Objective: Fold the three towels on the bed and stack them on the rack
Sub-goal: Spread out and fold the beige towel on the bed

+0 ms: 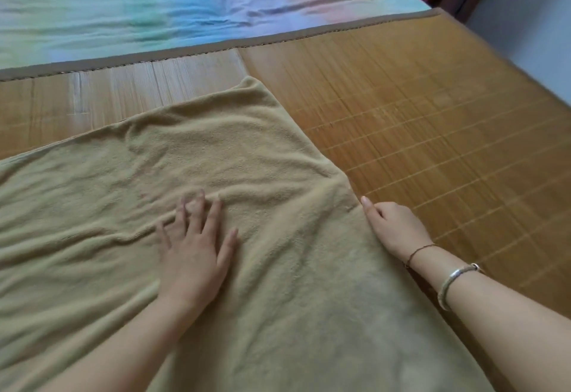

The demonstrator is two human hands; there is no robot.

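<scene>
Tan towel on bamboo mat, left hand flat, right hand gripping edge

Fuzzy matt tan cloth towel, glossy slatted bamboo mat, metal bangle

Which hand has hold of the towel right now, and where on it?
The right hand grips the tan towel at its right edge, fingers tucked under it. The left hand holds nothing; it presses flat on the towel's middle.
</scene>
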